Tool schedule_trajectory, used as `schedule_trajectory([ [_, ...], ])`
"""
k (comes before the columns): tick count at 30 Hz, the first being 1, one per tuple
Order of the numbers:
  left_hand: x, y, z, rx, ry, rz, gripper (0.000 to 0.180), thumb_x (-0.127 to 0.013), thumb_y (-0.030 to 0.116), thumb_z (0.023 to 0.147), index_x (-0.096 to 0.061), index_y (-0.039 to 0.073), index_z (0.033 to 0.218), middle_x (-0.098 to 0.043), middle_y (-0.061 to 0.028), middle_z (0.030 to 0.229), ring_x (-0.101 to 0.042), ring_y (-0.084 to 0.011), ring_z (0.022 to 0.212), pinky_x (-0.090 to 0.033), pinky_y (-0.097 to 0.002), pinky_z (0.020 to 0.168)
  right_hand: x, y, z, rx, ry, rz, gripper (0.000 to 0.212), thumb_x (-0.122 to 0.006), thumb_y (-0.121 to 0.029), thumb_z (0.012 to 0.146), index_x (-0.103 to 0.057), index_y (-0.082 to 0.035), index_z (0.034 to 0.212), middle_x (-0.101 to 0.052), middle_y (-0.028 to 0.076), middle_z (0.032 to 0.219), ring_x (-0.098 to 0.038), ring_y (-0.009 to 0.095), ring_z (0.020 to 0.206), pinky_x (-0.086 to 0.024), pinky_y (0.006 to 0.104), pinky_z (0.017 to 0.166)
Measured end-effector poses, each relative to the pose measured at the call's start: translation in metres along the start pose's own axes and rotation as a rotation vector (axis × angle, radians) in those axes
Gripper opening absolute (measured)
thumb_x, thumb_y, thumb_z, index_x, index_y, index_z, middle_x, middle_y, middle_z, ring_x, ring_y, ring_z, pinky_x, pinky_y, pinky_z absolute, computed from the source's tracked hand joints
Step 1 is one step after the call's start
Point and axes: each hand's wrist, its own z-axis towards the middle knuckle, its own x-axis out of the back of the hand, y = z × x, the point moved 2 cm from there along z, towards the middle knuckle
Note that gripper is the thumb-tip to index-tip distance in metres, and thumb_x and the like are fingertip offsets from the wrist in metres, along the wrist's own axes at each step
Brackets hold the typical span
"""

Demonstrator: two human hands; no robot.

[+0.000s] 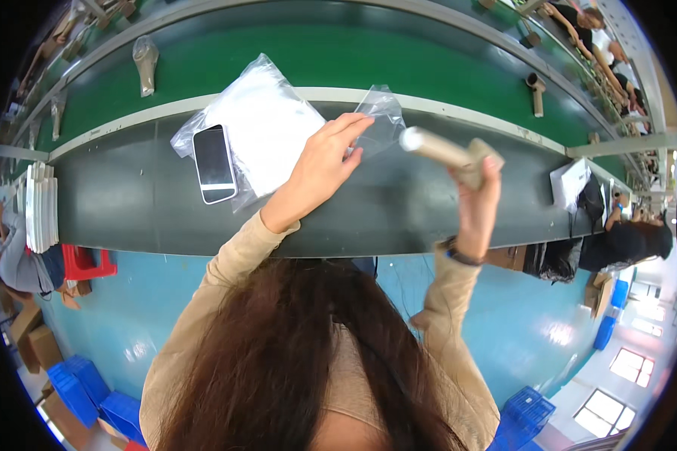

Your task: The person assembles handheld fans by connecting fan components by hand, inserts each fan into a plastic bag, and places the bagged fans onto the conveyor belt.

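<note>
My right hand (479, 203) is raised over the workbench. It grips a beige handheld device (447, 154), shaped like a hair dryer with a pale round end pointing left; motion blurs it. Across from it, my left hand (323, 165) has its fingers pinched at a clear plastic bag (387, 124), whose loose part spreads toward the device. Under and beside my left hand lies a stack of clear bags (259, 113) on white backing. A white-edged phone (214, 165) with a dark screen rests on the stack's left side.
Beyond the bench's pale rail runs a green conveyor belt (293, 45). A bagged beige device (145, 68) is on its left part, a bare one (536, 94) on its right. White flat pieces (42, 207) stand at the bench's left end; a white packet (570, 183) lies right.
</note>
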Motion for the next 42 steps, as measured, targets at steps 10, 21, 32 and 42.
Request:
schedule_trajectory([
  [10, -0.017, 0.024, -0.019, -0.013, -0.159, -0.262, 0.051, -0.058, -0.008, 0.078, -0.058, 0.005, 0.128, -0.057, -0.0088, 0.126, -0.059, -0.0152, 0.085, -0.052, -0.0256, 0.068, -0.078, 0.01, -0.096, 0.344, 0.086, -0.487, 0.063, -0.071, -0.004, 0.079, -0.032, -0.003, 0.128, -0.039, 0.015, 0.126, -0.048, 0.021, 0.109, -0.044, 0.0327, 0.089],
  [21, 0.011, 0.035, -0.028, 0.049, -0.153, -0.562, 0.047, -0.047, -0.008, 0.087, -0.059, 0.006, 0.129, -0.054, -0.0093, 0.132, -0.054, -0.0165, 0.11, -0.048, -0.0269, 0.085, -0.102, -0.011, -0.092, 0.754, -0.115, -0.968, 0.055, -0.084, -0.013, 0.065, -0.06, -0.006, 0.114, -0.053, 0.014, 0.106, -0.057, 0.028, 0.093, -0.048, 0.037, 0.079],
  [32, 0.037, 0.024, -0.003, -0.191, 0.135, 0.196, 0.034, -0.054, -0.005, 0.078, -0.066, 0.0, 0.11, -0.067, -0.0118, 0.11, -0.051, -0.0312, 0.086, -0.045, -0.037, 0.082, -0.115, -0.042, -0.03, 0.795, -0.749, -1.746, 0.042, -0.072, -0.043, 0.077, -0.065, -0.013, 0.105, -0.055, 0.006, 0.079, -0.056, 0.026, 0.077, -0.044, 0.0372, 0.067],
  [42, 0.045, 0.001, 0.016, 0.041, 0.084, -0.195, 0.032, -0.059, 0.005, 0.08, -0.068, 0.004, 0.111, -0.069, -0.0138, 0.089, -0.062, -0.0188, 0.069, -0.051, -0.0309, 0.066, -0.126, -0.024, -0.007, 0.395, -1.021, -0.697, 0.008, -0.071, -0.007, 0.08, -0.066, -0.002, 0.084, -0.049, 0.004, 0.086, -0.048, 0.017, 0.085, -0.039, 0.0286, 0.078],
])
